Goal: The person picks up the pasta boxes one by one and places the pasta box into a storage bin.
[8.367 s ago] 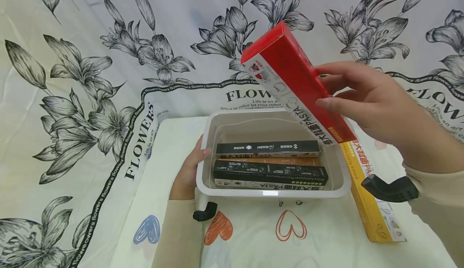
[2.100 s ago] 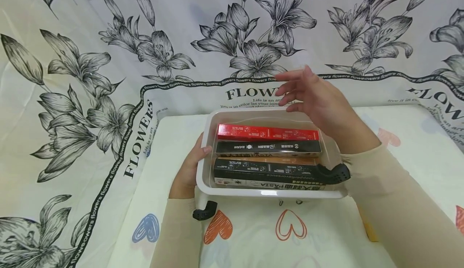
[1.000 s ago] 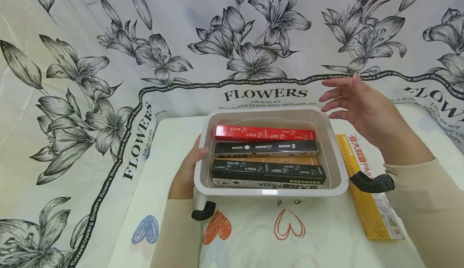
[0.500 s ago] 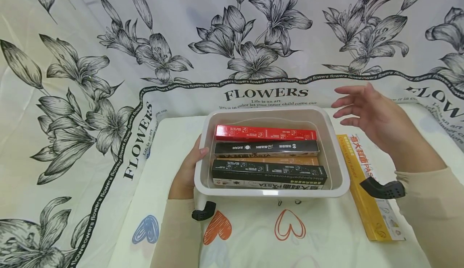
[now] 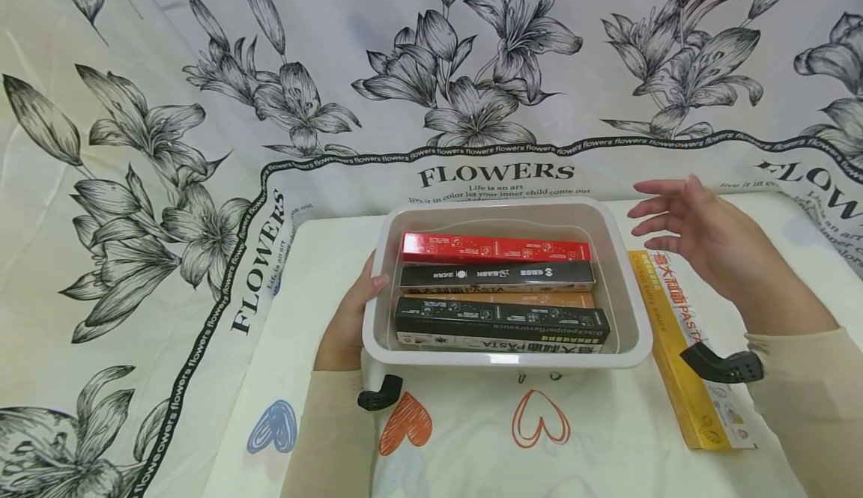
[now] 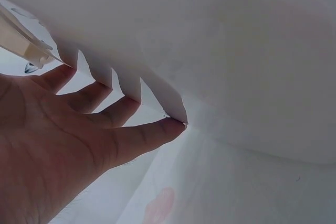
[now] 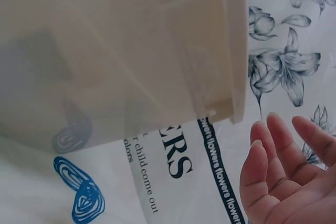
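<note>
A white plastic bin (image 5: 507, 359) sits on the table and holds several pasta boxes. At its back lies a red box (image 5: 495, 247), then a black box (image 5: 495, 276), an orange-brown one (image 5: 533, 300) partly covered, and a black pepper pasta box (image 5: 502, 320) in front. My left hand (image 5: 350, 311) touches the bin's left side; the left wrist view has its fingertips (image 6: 176, 124) against the outer wall, fingers extended. My right hand (image 5: 701, 240) hovers beyond the right rim, fingers loosely spread, holding nothing. Beneath and beside it lies a yellow pasta box (image 5: 688, 363).
A pale cloth with printed hearts (image 5: 541, 419) covers the table. Behind it hangs a white curtain (image 5: 472, 108) printed with flowers and lettering. Black wrist cameras (image 5: 721, 363) stick out from both wrists.
The red box, earlier in my right hand above the bin, now lies inside at the back. My right hand has moved from over the bin to its right. My left hand stays put.
</note>
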A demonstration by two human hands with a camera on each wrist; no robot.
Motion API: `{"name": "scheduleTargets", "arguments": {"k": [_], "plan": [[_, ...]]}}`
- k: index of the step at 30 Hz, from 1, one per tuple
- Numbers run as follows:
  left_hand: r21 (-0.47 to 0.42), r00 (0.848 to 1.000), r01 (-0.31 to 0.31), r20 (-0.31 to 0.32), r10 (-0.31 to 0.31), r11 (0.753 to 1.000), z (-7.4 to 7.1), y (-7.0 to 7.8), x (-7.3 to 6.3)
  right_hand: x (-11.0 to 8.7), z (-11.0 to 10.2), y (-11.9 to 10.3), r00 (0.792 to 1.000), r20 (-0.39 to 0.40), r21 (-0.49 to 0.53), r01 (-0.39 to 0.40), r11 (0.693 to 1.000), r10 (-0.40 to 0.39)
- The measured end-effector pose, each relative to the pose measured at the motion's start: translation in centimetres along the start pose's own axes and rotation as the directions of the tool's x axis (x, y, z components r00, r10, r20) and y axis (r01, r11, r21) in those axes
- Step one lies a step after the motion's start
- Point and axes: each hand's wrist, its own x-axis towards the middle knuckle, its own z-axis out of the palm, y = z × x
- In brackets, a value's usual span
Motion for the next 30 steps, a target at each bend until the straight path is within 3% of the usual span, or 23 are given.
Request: {"name": "scheduleTargets", "arguments": {"k": [8, 16, 22, 30], "plan": [[-0.011, 0.998, 0.017, -0.055, -0.017, 1.0, 0.1, 0.1, 0.4, -0.9, -0.7, 1.5, 0.998, -0.049, -0.119, -0.055, 0.991, 0.05], [-0.066, 0.998, 0.049, -0.047, -0.052, 0.997, 0.1, 0.2, 0.5, -2.0, -1.8, 3.2, 0.995, -0.018, -0.111, -0.099, 0.989, 0.097], [-0.077, 0.997, 0.053, -0.057, -0.058, 0.996, 0.2, 0.2, 0.5, -2.7, -2.0, 4.1, 0.987, -0.041, -0.292, -0.163, 0.942, 0.158], [-0.057, 0.997, 0.048, -0.053, -0.051, 0.997, 0.2, 0.1, 0.5, -3.4, -2.6, 5.0, 0.972, -0.069, -0.317, -0.234, 0.919, 0.223]]}}
